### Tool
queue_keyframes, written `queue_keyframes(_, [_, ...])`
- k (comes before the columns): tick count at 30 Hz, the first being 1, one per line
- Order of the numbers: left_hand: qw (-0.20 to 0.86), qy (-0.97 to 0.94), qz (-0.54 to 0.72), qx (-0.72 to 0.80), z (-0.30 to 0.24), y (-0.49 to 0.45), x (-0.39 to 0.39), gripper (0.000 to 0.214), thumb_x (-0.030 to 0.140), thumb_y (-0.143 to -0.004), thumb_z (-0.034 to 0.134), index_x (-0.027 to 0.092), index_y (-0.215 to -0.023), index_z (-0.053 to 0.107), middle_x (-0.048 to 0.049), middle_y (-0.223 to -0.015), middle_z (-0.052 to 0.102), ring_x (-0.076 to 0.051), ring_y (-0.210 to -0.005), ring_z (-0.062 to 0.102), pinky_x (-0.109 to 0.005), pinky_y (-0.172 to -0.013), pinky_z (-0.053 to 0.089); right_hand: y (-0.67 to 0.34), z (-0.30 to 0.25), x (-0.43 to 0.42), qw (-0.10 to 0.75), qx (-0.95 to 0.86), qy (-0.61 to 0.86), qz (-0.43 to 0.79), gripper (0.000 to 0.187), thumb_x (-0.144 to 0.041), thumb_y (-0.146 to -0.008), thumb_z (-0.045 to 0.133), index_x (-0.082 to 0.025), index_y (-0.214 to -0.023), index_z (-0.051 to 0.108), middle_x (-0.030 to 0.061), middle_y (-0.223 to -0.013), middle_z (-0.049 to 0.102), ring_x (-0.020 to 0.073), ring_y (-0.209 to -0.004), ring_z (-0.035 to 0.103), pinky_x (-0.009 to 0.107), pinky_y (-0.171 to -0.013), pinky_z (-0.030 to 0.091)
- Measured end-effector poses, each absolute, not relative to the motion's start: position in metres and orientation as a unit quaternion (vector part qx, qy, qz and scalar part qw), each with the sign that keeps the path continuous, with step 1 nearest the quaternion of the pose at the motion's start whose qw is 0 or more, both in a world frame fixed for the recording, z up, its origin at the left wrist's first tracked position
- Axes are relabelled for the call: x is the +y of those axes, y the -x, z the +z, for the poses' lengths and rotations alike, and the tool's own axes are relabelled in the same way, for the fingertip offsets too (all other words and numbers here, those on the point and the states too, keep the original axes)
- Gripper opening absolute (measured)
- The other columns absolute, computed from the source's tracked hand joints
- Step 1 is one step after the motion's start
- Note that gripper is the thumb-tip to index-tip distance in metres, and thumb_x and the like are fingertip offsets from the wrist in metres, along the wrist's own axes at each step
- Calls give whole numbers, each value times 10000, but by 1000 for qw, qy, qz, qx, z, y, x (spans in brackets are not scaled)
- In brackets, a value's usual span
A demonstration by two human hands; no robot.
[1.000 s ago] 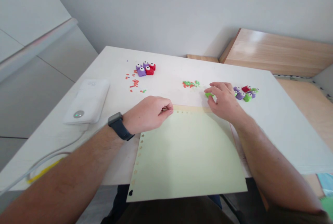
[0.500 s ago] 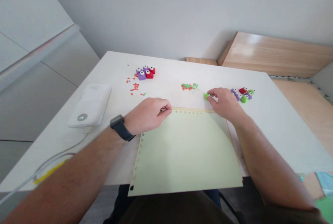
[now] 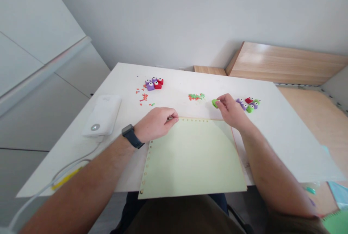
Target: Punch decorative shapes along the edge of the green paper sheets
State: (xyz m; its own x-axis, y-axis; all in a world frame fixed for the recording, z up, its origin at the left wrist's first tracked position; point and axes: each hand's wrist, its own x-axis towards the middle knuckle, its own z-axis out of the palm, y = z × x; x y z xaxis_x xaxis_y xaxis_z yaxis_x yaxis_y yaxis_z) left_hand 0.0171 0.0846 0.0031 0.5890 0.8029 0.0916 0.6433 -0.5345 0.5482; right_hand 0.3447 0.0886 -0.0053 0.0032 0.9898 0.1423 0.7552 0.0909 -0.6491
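Dark smartwatch (image 3: 129,136) on L wrist (image 3: 140,136), bare forearms (image 3: 81,179), prob. brown top (image 3: 185,216), dark jeans (image 3: 130,208)

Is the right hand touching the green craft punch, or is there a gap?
Touching: the head view shows the right hand with its fingertips on the green craft punch.

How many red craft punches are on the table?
3: one red craft punch and a second in the left cluster, a third in the cluster beside the right hand. Others could hide behind it.

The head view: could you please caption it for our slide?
Left hand at pale green paper, right hand on green punch.
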Motion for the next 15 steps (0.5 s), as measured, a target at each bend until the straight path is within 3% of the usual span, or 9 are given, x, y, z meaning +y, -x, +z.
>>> queue_keyframes(5, [240,-858,176,419,3,-16,84,231,345,-986,518,214,-937,702,-33,-931,764,-188,-852,691,-313,-782,485,-344,-12,90,324,-656,601,322,286,-481,-925,629,-238,-1056,556,25,-904,728,185,-788,695,334,-708,520])
queue_keyframes(8, [242,-856,182,420,3,-16,84,230,343,-984,516,211,-937,698,-39,-941,767,-189,-862,693,-312,-790,488,-345,-13,89,330,-649,575,372,391,-474,-857,712,-235,-1149,609,17,-976,694,149,-742,641,309,-675,509])
queue_keyframes(15, [244,-849,194,426,1,-16,87,232,349,-981,521,208,-928,698,-30,-939,762,-186,-864,683,-313,-795,479,-350,-7,88,273,-683,556,388,449,-391,-815,748,-221,-1227,701,-11,-823,643,152,-729,559,308,-692,468])
